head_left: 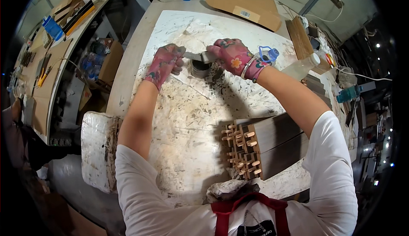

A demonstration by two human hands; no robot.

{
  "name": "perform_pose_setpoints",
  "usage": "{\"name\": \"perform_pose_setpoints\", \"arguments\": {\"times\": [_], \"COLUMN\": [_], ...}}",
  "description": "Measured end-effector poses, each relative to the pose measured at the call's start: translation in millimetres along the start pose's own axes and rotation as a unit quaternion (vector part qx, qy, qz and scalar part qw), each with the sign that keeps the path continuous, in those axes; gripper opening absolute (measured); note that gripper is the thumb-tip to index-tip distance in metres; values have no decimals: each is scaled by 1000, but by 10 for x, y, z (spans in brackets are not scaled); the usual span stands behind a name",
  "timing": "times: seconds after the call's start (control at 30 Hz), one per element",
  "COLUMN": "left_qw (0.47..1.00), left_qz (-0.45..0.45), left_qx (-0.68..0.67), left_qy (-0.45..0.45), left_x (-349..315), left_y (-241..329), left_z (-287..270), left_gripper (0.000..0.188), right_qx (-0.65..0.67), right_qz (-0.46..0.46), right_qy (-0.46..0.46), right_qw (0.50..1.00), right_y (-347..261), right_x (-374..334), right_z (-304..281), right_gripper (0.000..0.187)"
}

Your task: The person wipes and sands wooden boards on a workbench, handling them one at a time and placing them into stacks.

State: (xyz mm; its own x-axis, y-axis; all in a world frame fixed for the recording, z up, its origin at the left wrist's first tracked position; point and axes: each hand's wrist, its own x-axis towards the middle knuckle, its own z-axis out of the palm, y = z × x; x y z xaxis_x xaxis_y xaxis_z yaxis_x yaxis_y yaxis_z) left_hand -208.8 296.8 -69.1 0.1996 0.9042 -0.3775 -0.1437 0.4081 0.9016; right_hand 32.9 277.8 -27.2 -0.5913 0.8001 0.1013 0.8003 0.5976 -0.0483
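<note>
Both my hands wear pink flowered gloves and meet above a small round tub with dark contents. My left hand is closed around the end of a thin grey scraper, which reaches right over the tub. My right hand pinches a second flat, light-grey scraper whose edge meets or overlaps the first one. Their handles are hidden in the gloves. Dark flakes and smears lie around the tub on the stained white board.
Dark grey boards with light wooden dowels at their ends lie stacked at right front. A blue-capped bottle and a tilted pale bottle stand right. Cardboard lies at the back, and a wrapped white block at left.
</note>
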Motion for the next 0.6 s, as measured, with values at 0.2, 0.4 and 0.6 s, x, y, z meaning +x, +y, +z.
{"name": "perform_pose_setpoints", "arguments": {"times": [0.2, 0.4, 0.6], "left_qw": [980, 870, 943], "left_qz": [78, 147, 104], "left_qx": [-138, -331, -296], "left_qy": [-123, -336, -110], "left_x": [-199, -83, -253], "left_y": [-255, -767, -884], "left_z": [-229, -192, 332], "left_gripper": [10, 21, 11], "right_qx": [626, 779, 812], "right_qz": [263, 301, 337], "right_qy": [-106, -96, -50], "right_qw": [726, 542, 474], "right_y": [199, 77, -51], "right_x": [-165, -183, -172], "right_z": [-23, 8, 54], "right_gripper": [33, 26, 28]}}
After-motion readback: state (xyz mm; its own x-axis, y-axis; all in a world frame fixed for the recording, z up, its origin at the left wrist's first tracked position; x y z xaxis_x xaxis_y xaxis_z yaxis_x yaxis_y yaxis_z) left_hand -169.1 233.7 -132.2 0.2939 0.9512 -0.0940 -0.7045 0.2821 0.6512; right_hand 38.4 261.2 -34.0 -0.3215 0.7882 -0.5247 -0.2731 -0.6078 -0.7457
